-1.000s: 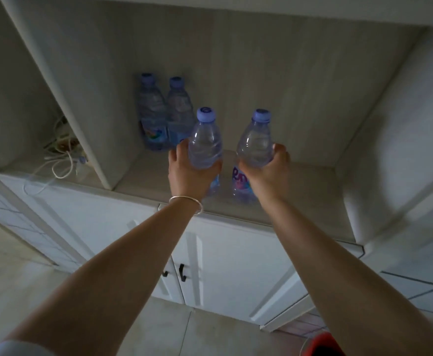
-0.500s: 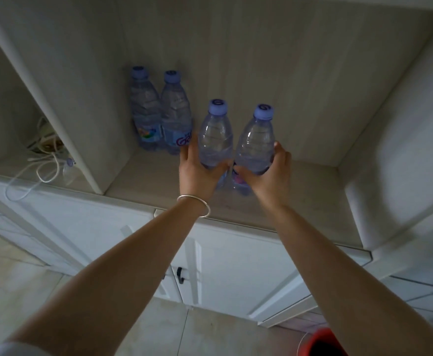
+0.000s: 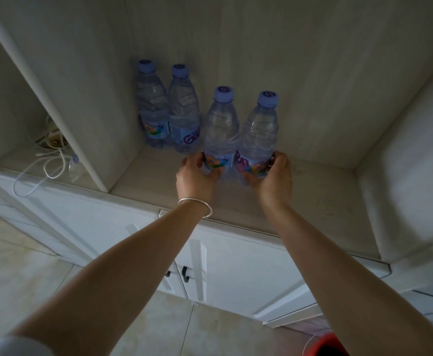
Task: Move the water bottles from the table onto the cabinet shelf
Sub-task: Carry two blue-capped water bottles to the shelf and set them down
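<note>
Two clear water bottles with purple caps stand upright and side by side on the cabinet shelf. My left hand grips the left bottle low down, at its label. My right hand grips the right bottle the same way. Two more bottles stand against the back left corner of the shelf: one at the far left and one beside it. The held pair stands just right of and in front of them.
A vertical divider panel bounds the shelf on the left; behind it lie white cables in the neighbouring compartment. White cabinet doors with dark handles hang below. A red object sits on the tiled floor at the bottom right.
Both hands have carried the two bottles deeper onto the shelf and set them down, and my grips have slid from the bottles' middles to their labels.
</note>
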